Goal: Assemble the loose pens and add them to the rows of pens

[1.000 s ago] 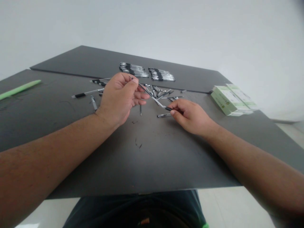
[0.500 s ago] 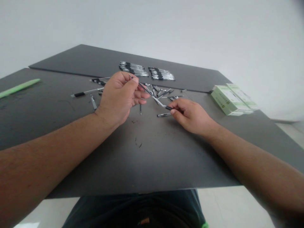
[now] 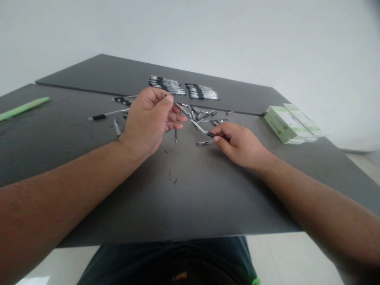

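My left hand [image 3: 151, 116] is closed in a pinch on a thin dark pen refill [image 3: 181, 109], with the thumb and forefinger near its tip and the other fingers loosely curled. The refill slants down to the right, in line with a clear pen barrel [image 3: 199, 127]. My right hand [image 3: 237, 144] grips that barrel at its black rubber grip. How far the refill sits inside the barrel I cannot tell. Behind the hands lies a loose heap of pen caps [image 3: 197, 113]. A capped-looking short piece [image 3: 204, 143] rests beside my right fingertips.
Two rows of pens [image 3: 168, 85] [image 3: 203, 92] lie at the back of the dark table [image 3: 178, 213]. Loose pens [image 3: 108, 114] are at the left, near a light green stick-like object [image 3: 25, 109]. Green and white boxes [image 3: 289, 124] stand at the right.
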A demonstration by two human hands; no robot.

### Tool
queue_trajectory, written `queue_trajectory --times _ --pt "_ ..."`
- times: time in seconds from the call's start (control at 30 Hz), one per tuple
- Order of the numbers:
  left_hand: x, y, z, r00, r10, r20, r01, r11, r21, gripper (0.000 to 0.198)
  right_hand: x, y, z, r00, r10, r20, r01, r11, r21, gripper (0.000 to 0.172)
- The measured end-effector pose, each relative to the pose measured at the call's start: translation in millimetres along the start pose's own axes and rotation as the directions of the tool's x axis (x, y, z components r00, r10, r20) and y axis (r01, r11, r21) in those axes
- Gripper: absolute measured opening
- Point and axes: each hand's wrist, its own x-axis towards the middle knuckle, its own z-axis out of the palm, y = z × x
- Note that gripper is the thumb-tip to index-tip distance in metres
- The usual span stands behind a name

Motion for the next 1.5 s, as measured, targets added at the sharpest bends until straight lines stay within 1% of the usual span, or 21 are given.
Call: queue_trajectory --times 0.13,0.27,0.4,0.53,0.63,0.7,0.83,0.93,1.03,1.07,1.13,1.23,1.3,1.37,1.5 --pt "-2.0 3.3 3.4 0.999 -0.015 -0.049 0.013 0.999 -0.039 0.026 0.1 0.0 -0.2 1.000 -0.006 -0.001 0.006 1.000 0.002 0.017" --pt "-2.0 2.6 3.4 1.000 0.004 -0.011 -0.004 1.000 -0.027 0.026 0.2 0.1 -0.4 1.000 -0.009 0.011 0.009 1.000 0.008 0.017" --pt "-2.0 1.8 3.7 1.000 0.005 -0.028 -0.006 0.998 -0.060 0.022 0.3 0.3 -0.1 1.000 -0.007 0.012 0.007 1.000 0.005 0.018" --pt "-2.9 2.9 5.4 1.000 0.011 -0.018 -0.012 0.999 -0.050 0.023 0.3 0.9 0.4 1.000 -0.010 0.011 0.010 1.000 0.006 0.018" --pt "-4.2 4.5 6.0 0.999 0.003 -0.036 -0.006 0.997 -0.073 0.017 0.4 1.6 1.1 1.000 0.002 -0.008 -0.002 1.000 0.004 0.017" --pt "-5.3 5.0 5.2 1.000 0.005 -0.028 -0.006 0.999 -0.052 0.018 0.4 2.2 1.7 0.999 0.019 -0.037 -0.018 1.000 0.007 0.018" --pt "-5.3 1.4 1.5 0.998 0.050 0.037 -0.051 0.998 0.039 0.024 0.1 3.0 2.6 0.995 0.060 -0.078 -0.058 0.998 0.027 0.022" --pt "-2.5 -6.1 -0.4 0.996 0.017 0.090 -0.021 0.999 0.044 0.023 -0.2 2.9 2.7 0.991 0.087 -0.099 -0.083 0.996 0.044 0.020" --pt "-0.5 -14.3 -1.3 0.975 -0.003 0.222 -0.014 0.997 0.076 0.018 -0.5 1.7 2.8 0.991 0.097 -0.093 -0.091 0.994 0.060 0.017" --pt "-0.6 -16.4 -1.7 0.962 0.002 0.274 -0.036 0.992 0.117 0.016 -0.7 1.1 2.8 0.992 0.096 -0.086 -0.090 0.994 0.066 0.015" --pt "-2.0 -18.9 -2.5 0.934 0.036 0.355 -0.121 0.968 0.221 0.013 -1.1 -0.4 3.0 0.994 0.085 -0.070 -0.080 0.994 0.078 0.013" --pt "-6.4 -19.8 -3.4 0.896 0.110 0.431 -0.277 0.896 0.347 0.012 -1.6 -3.2 3.0 0.997 0.058 -0.045 -0.054 0.995 0.086 0.010" --pt "-9.7 -19.8 -3.3 0.874 0.140 0.464 -0.342 0.857 0.385 0.012 -1.8 -4.9 2.8 0.999 0.040 -0.029 -0.037 0.996 0.083 0.010" --pt "-12.4 -20.1 -2.6 0.864 0.153 0.479 -0.361 0.852 0.379 0.015 -1.9 -5.8 2.6 0.999 0.025 -0.021 -0.023 0.996 0.083 0.010" --pt "-15.4 -19.7 -1.7 0.862 0.178 0.474 -0.376 0.853 0.362 0.019 -2.2 -4.7 2.2 0.999 0.026 -0.020 -0.024 0.997 0.079 0.011"
